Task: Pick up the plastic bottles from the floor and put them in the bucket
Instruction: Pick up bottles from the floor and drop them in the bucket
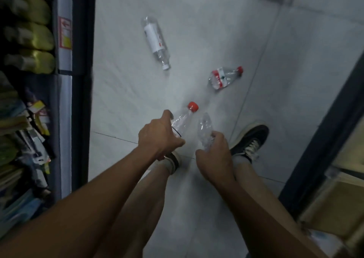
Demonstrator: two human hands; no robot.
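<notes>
1. Head view: left hand (160,132) is clamped on a red-capped bottle (182,120); right hand (214,155) is clamped on a crumpled bottle (205,131).
2. Two bottles lie on the floor (197,31) beyond the hands: a white-label bottle (155,41) and a red-label bottle (223,77).
3. Pickup step; next likely calls for finding the bucket, which is unseen.

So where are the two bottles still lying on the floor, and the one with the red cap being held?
White-label bottle (155,39): head view, on its label.
Red-label bottle (219,78): head view, on its label.
Held red-capped bottle (182,119): head view, on its clear body.

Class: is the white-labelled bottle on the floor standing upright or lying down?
Lying down. The white-labelled bottle rests on its side on the floor, white cap pointing toward the camera.
</notes>
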